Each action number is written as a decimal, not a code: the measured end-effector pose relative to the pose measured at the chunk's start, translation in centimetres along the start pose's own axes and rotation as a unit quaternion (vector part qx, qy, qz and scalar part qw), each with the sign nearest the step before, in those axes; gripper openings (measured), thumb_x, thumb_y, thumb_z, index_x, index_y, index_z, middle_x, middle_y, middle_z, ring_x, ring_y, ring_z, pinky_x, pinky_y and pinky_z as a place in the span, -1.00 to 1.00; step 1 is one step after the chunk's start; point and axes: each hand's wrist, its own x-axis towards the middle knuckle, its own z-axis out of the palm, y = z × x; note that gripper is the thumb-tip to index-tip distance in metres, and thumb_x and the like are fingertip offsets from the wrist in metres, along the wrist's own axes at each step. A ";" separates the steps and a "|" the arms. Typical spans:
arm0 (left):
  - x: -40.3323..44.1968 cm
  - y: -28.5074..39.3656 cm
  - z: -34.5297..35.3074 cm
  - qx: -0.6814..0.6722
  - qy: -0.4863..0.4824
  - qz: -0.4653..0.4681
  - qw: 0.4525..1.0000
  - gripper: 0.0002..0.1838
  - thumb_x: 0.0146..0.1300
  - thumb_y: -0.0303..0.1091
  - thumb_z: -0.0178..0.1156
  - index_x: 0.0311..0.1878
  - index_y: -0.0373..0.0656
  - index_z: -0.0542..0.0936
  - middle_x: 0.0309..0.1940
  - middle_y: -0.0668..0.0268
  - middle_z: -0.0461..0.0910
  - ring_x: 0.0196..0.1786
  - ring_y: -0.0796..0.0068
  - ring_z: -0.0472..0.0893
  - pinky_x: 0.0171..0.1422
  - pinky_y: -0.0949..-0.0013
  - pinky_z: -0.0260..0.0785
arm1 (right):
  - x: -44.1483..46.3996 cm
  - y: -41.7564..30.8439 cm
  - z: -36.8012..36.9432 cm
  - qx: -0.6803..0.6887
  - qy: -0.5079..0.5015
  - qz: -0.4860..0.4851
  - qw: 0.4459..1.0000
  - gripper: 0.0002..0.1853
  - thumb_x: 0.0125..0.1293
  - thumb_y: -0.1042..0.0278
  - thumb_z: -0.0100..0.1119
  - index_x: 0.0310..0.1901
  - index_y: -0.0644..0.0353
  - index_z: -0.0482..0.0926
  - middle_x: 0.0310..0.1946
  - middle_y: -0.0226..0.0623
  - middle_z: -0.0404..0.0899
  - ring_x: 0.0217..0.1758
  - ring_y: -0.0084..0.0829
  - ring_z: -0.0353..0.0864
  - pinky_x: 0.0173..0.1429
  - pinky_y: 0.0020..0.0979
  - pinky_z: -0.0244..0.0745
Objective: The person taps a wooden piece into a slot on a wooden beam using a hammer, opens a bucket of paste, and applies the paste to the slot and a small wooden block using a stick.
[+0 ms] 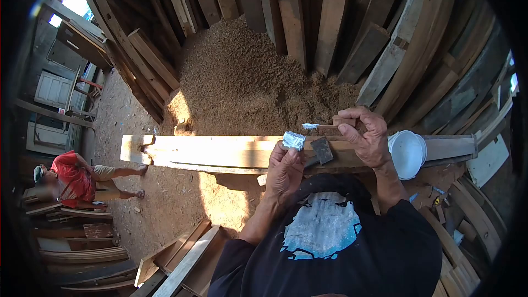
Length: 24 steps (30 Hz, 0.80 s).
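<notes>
My left hand [285,171] is closed around a small silvery-white packet [293,140], held upright over the long plank. Between the thumb and fingers of my right hand [367,135] is a thin stick [328,127] with a brown block-like grip and a white-coated tip [310,126]. That tip points left, just above and to the right of the packet, apart from it. A dark flat rectangular piece [322,150] lies on the plank [220,151] between my hands. What the white coating is, I cannot tell.
A white bucket [407,155] stands right of my right hand. Beyond the plank lies a sawdust heap [236,71], with boards [333,27] leaning behind it. Another person [74,179] in a red shirt is at far left. More boards [187,261] lie below left.
</notes>
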 end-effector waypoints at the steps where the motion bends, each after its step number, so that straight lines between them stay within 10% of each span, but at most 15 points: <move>1: 0.0 0.1 -0.1 0.011 0.005 0.006 1.000 -0.71 0.37 -0.39 0.38 0.11 -0.08 0.56 -0.13 0.44 0.65 -0.24 0.57 0.50 0.11 0.25 0.45 | 0.0 -0.3 0.0 0.007 -0.029 -0.004 1.000 -0.77 0.40 0.40 0.38 0.00 0.33 0.67 -0.21 -0.21 0.75 -0.13 -0.45 0.76 0.00 -0.39 0.64; 4: 0.0 0.3 0.1 0.029 0.006 0.013 0.999 -0.70 0.37 -0.41 0.38 0.11 -0.10 0.56 -0.09 0.41 0.66 -0.21 0.57 0.53 0.14 0.24 0.47 | 0.2 -1.3 0.0 -0.017 -0.129 -0.012 0.991 -0.79 0.39 0.42 0.37 -0.03 0.33 0.68 -0.23 -0.22 0.74 -0.18 -0.47 0.73 -0.03 -0.41 0.62; 11: -0.2 0.7 0.0 0.113 -0.003 0.076 0.991 -0.66 0.29 -0.56 0.41 0.09 -0.12 0.58 -0.03 0.33 0.69 -0.08 0.46 0.62 0.18 0.26 0.48 | -0.2 0.9 -0.6 0.114 0.018 0.083 0.990 -0.75 0.43 0.37 0.37 0.02 0.34 0.65 -0.16 -0.25 0.76 -0.13 -0.56 0.70 0.04 -0.44 0.62; 14: 0.3 2.0 -1.1 0.540 -0.070 0.345 0.764 -0.59 0.17 -0.67 0.42 0.06 -0.13 0.61 -0.04 0.29 0.69 -0.07 0.35 0.63 0.15 0.27 0.48 | -0.1 1.0 -0.9 0.169 -0.024 0.118 0.978 -0.72 0.45 0.33 0.37 0.02 0.37 0.64 -0.14 -0.25 0.77 -0.12 -0.60 0.69 0.04 -0.49 0.61; 17: 0.5 4.8 1.7 0.685 -0.069 0.456 0.564 -0.56 -0.01 -0.71 0.43 -0.05 -0.08 0.70 -0.16 0.28 0.69 -0.12 0.29 0.60 -0.01 0.24 0.39 | -0.2 0.9 -0.8 0.192 -0.052 0.148 0.969 -0.70 0.45 0.30 0.37 0.02 0.37 0.64 -0.16 -0.26 0.77 -0.12 -0.64 0.68 0.02 -0.53 0.59; 24: 0.8 6.4 2.6 0.721 -0.128 0.487 0.476 -0.53 -0.02 -0.62 0.49 0.00 0.00 0.76 -0.19 0.35 0.67 -0.13 0.30 0.55 -0.03 0.21 0.34 | 0.2 -0.1 -0.5 0.098 -0.075 0.139 0.983 -0.73 0.45 0.29 0.37 -0.04 0.35 0.65 -0.22 -0.37 0.73 -0.19 -0.71 0.62 -0.06 -0.56 0.55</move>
